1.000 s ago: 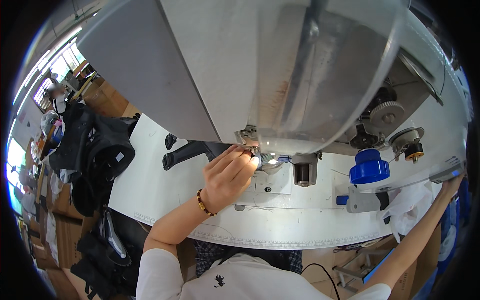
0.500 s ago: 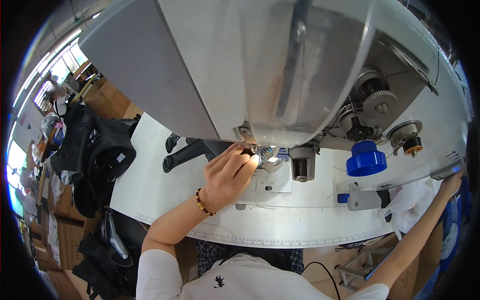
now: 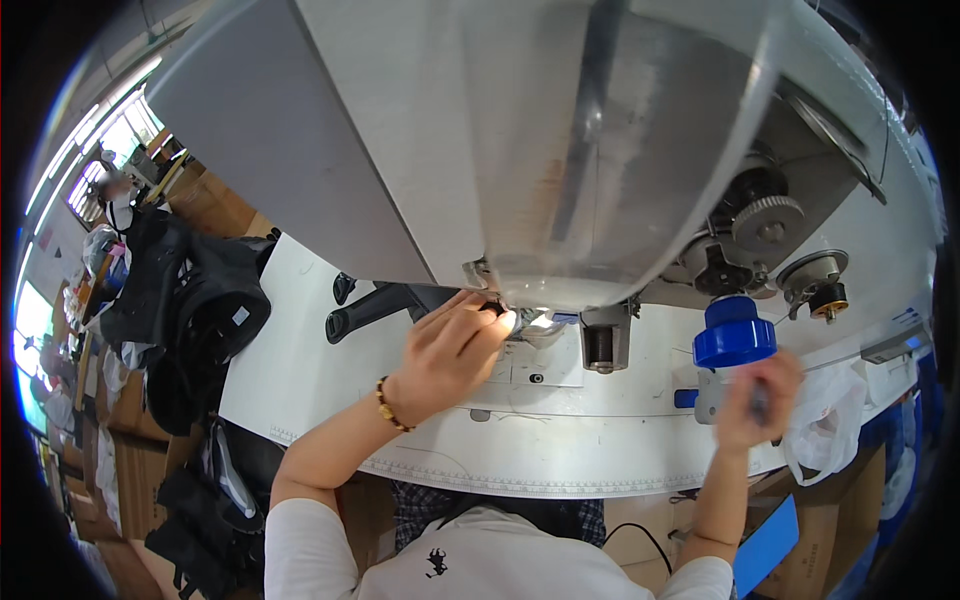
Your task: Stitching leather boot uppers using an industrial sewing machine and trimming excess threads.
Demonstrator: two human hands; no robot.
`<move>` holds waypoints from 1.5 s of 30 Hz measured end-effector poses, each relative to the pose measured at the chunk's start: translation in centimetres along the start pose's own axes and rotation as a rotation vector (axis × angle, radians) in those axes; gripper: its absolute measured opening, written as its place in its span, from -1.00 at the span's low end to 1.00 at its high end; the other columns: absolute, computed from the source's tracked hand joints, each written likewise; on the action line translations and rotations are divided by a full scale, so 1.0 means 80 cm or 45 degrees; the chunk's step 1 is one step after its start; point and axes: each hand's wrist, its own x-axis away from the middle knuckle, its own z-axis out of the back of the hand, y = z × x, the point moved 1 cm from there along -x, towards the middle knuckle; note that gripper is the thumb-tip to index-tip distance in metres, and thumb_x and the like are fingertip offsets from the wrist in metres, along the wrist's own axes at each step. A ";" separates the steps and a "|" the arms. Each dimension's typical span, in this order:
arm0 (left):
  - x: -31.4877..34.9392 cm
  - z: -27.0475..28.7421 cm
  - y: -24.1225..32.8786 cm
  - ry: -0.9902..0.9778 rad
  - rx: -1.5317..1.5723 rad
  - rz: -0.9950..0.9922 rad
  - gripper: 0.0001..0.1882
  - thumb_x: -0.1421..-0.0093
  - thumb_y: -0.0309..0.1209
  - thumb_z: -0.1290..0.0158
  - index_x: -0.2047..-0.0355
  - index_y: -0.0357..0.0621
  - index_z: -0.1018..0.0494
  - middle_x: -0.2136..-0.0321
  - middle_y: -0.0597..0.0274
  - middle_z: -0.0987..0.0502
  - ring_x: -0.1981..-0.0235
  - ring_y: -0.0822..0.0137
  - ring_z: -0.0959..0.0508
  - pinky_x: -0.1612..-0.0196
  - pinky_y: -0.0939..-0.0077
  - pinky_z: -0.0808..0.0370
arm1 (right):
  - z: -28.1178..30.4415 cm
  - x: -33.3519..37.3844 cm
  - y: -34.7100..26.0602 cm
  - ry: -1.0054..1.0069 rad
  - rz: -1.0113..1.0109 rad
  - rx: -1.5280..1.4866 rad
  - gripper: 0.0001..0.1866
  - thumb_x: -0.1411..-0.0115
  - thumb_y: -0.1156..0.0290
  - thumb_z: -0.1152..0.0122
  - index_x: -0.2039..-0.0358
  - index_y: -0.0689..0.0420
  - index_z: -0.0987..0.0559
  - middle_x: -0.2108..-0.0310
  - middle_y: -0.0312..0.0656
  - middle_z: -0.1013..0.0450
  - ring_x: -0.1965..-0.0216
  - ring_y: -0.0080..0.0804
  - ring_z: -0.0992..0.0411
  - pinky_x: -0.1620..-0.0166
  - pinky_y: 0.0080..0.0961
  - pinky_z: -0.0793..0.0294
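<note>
My left hand (image 3: 450, 350) is closed in a pinch under the head of a sewing machine (image 3: 400, 130), by the needle area. A dark bit shows at its fingertips, too small to name. Beside these fingers a black piece with a long rounded arm (image 3: 375, 312) lies on the white table, partly hidden under the machine. My right hand (image 3: 757, 400), smeared by motion, is raised over the table just below a blue knob (image 3: 735, 333). Its fingers are curled round a small dark object (image 3: 761, 402) whose kind I cannot make out.
A metal cylinder (image 3: 605, 338) hangs beside the needle area. White plastic bags (image 3: 830, 415) sit at the table's right end, above a cardboard box (image 3: 825, 540) and a blue panel (image 3: 768, 545). Black bags (image 3: 200, 300) are piled at the left. A ruler strip edges the table (image 3: 560, 450).
My right hand has come back from the far right end of the table to beneath the blue knob, with a small dark object in it. My left hand stays almost in place.
</note>
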 end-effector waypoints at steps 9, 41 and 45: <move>0.007 0.013 -0.009 -0.104 0.419 0.185 -0.75 0.11 -0.58 -0.06 0.34 -0.20 -0.41 0.39 0.11 -0.45 0.22 0.10 -0.47 0.08 0.25 -0.38 | -0.115 -0.003 -0.014 -0.685 -0.099 -0.198 -0.72 0.27 0.61 -0.13 0.43 0.08 -0.48 0.44 -0.16 -0.39 0.52 -0.28 -0.37 0.49 -0.45 -0.35; 0.003 0.019 -0.010 -0.210 0.168 0.026 -0.59 0.34 -0.72 0.00 0.36 -0.19 -0.46 0.37 0.16 -0.41 0.28 0.14 -0.45 0.09 0.28 -0.41 | -0.155 0.028 0.010 -0.866 -0.177 -0.470 -0.66 0.27 0.39 -0.24 0.39 0.10 -0.42 0.40 -0.20 -0.37 0.38 -0.28 -0.34 0.30 -0.39 -0.32; -0.003 0.018 -0.009 -0.200 0.206 0.047 -0.64 0.28 -0.71 0.01 0.36 -0.25 -0.42 0.42 0.18 -0.36 0.28 0.17 -0.44 0.09 0.24 -0.40 | -0.166 0.043 0.025 -1.017 -0.458 -0.526 -0.68 0.24 0.43 -0.23 0.39 0.10 -0.40 0.44 -0.22 -0.36 0.43 -0.37 -0.33 0.38 -0.46 -0.35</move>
